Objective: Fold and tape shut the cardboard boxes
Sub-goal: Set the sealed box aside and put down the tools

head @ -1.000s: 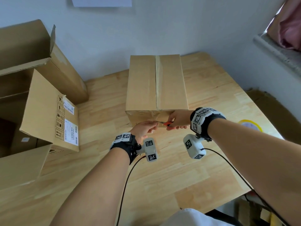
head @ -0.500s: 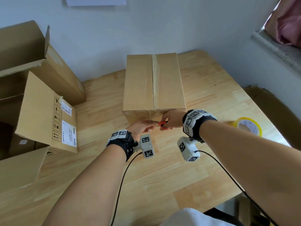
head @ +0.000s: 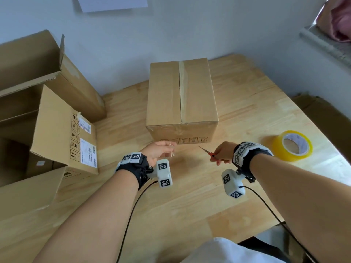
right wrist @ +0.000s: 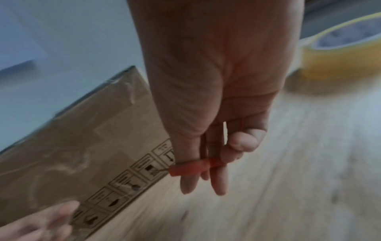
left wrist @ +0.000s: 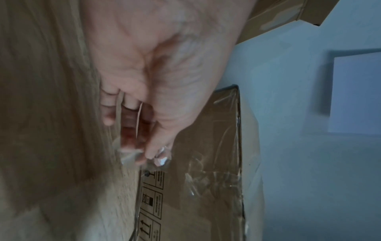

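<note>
while the taped box (head: 181, 97) sits just beyond, left fingers (left wrist: 132, 143) pinch clear tape (left wrist: 158, 159).

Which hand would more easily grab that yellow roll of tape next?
Probably the right hand: the tape roll lies on its side of the table, though it holds a red-handled tool. The left hand pinches a tape scrap.

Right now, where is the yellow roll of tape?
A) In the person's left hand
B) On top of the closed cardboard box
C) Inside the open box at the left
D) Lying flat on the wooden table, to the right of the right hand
D: the roll of tape lies flat on the table, right of the right hand, which grips a red-handled cutter; no fingers touch it.
</note>
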Available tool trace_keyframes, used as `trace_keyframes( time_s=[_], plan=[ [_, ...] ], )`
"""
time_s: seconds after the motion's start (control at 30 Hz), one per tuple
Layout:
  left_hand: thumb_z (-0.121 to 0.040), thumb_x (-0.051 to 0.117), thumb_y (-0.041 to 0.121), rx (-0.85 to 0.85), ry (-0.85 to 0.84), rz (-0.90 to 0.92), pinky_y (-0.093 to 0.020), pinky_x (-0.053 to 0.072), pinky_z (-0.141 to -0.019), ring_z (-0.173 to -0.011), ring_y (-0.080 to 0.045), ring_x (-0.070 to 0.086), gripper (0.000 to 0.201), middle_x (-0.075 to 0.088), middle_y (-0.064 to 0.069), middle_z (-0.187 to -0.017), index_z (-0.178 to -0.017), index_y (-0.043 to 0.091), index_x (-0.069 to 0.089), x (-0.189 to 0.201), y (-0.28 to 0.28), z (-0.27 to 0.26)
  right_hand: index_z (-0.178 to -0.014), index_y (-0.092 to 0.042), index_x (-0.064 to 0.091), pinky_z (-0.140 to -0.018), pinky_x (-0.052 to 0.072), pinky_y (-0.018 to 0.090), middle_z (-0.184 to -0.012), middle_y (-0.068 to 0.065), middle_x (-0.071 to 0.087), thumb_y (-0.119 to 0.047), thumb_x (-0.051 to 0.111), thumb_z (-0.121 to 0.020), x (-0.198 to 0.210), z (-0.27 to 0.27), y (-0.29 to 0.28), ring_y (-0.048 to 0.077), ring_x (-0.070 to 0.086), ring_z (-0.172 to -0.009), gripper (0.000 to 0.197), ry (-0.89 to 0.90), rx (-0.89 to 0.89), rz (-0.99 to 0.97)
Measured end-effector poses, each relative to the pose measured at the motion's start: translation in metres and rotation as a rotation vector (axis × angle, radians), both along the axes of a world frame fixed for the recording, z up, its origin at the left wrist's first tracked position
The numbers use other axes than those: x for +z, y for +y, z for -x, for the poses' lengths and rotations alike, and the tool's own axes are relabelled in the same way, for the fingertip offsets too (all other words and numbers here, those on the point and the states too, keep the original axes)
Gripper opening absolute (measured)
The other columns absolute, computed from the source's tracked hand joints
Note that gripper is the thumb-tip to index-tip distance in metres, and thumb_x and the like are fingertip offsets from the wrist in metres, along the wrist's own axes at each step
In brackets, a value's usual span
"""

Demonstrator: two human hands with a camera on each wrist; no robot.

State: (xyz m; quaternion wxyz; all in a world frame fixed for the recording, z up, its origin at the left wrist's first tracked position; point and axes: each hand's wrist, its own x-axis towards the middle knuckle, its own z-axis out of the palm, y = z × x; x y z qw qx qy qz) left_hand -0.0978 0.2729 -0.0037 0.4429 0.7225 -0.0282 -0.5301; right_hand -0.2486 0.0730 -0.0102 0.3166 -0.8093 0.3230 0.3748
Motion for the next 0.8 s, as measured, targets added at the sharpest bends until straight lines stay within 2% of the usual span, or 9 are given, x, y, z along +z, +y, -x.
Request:
trace_keyframes(
  time_s=[0.07, 0.17, 0.33, 0.4, 0.47, 0.53, 0.57, 0.67, 0.8],
  plan=[
    [-0.092, 0.057, 0.001, -0.010, 0.034, 0.052, -0.019, 0.048, -0.067, -0.073, -0.008, 0.063, 0.026, 0.071, 0.000, -0.091, -0.114, 0.014, 0.064, 0.002, 0.001, 0.003, -0.098, -0.007, 0.073, -0.054, 0.037, 0.016, -0.086, 0.003, 0.068, -0.029, 0.064, -0.088, -0.016, 0.014, -0.003, 0.007, 0.044, -0.051, 0.025, 0.039, -0.118, -0.018],
    [-0.091, 0.056, -0.002, -0.024, 0.086, 0.095, -0.027, 0.050, -0.085, -0.079, -0.009, 0.066, 0.032, 0.073, -0.003, -0.095, -0.118, 0.014, 0.063, 0.008, -0.001, 0.010, -0.070, -0.010, 0.061, -0.060, 0.040, 0.025, -0.079, 0.010, 0.062, -0.029, 0.065, -0.083, -0.039, 0.031, -0.004, 0.020, 0.052, -0.060, 0.023, 0.016, -0.247, 0.002],
    [-0.090, 0.056, -0.003, -0.063, 0.070, 0.103, -0.025, 0.054, -0.082, -0.080, -0.011, 0.066, 0.034, 0.071, -0.005, -0.105, -0.120, 0.012, 0.062, 0.028, -0.010, 0.026, -0.067, -0.020, 0.053, -0.086, 0.053, 0.034, -0.093, 0.010, 0.062, -0.016, 0.068, -0.083, -0.035, 0.041, -0.004, 0.025, 0.062, -0.086, 0.022, -0.231, -0.450, -0.012],
    [-0.091, 0.055, -0.003, -0.090, 0.043, 0.107, -0.026, 0.053, -0.083, -0.081, -0.011, 0.066, 0.034, 0.070, -0.007, -0.108, -0.119, 0.013, 0.063, 0.036, -0.014, 0.032, -0.072, -0.018, 0.055, -0.072, 0.053, 0.023, -0.094, 0.006, 0.057, -0.009, 0.061, -0.088, -0.027, 0.045, -0.008, 0.018, 0.057, -0.077, 0.019, -0.324, -0.570, -0.083],
    [-0.092, 0.053, -0.003, -0.123, 0.006, 0.128, -0.027, 0.053, -0.086, -0.082, -0.011, 0.066, 0.033, 0.070, -0.006, -0.107, -0.116, 0.016, 0.065, 0.044, -0.019, 0.038, -0.098, -0.006, 0.063, -0.059, 0.051, 0.019, -0.095, 0.006, 0.057, -0.005, 0.056, -0.091, -0.014, 0.048, -0.007, 0.013, 0.056, -0.069, 0.010, -0.421, -0.729, -0.237],
    [-0.093, 0.052, -0.002, -0.171, -0.043, 0.155, -0.027, 0.052, -0.089, -0.084, -0.010, 0.066, 0.033, 0.071, -0.004, -0.104, -0.115, 0.019, 0.065, 0.052, -0.029, 0.048, -0.113, -0.003, 0.059, -0.070, 0.055, 0.027, -0.095, 0.010, 0.060, -0.002, 0.054, -0.092, 0.002, 0.048, -0.006, 0.017, 0.060, -0.074, 0.022, -0.498, -0.888, -0.457],
    [-0.094, 0.051, -0.002, -0.196, -0.071, 0.166, -0.028, 0.051, -0.090, -0.085, -0.010, 0.066, 0.034, 0.071, -0.002, -0.103, -0.116, 0.019, 0.065, 0.056, -0.036, 0.054, -0.109, -0.004, 0.060, -0.072, 0.056, 0.029, -0.093, 0.011, 0.062, -0.001, 0.055, -0.092, 0.011, 0.049, -0.005, 0.019, 0.061, -0.075, 0.018, -0.535, -0.952, -0.563],
    [-0.094, 0.047, -0.004, -0.233, -0.124, 0.213, -0.030, 0.049, -0.094, -0.093, -0.011, 0.064, 0.039, 0.067, -0.003, -0.113, -0.123, 0.017, 0.061, 0.062, -0.054, 0.073, -0.108, -0.003, 0.060, -0.052, 0.053, 0.019, -0.094, 0.011, 0.065, -0.010, 0.056, -0.094, 0.037, 0.052, 0.000, 0.014, 0.062, -0.071, 0.017, -0.619, -0.965, -0.745],
    [-0.094, 0.044, -0.008, -0.289, -0.135, 0.237, -0.029, 0.047, -0.095, -0.105, -0.014, 0.059, 0.045, 0.063, -0.003, -0.122, -0.128, 0.017, 0.059, 0.062, -0.072, 0.091, -0.109, 0.002, 0.059, -0.050, 0.048, 0.014, -0.079, 0.007, 0.059, -0.008, 0.053, -0.094, 0.048, 0.057, 0.000, 0.010, 0.056, -0.064, 0.018, -0.712, -0.930, -0.808]
  ],
)
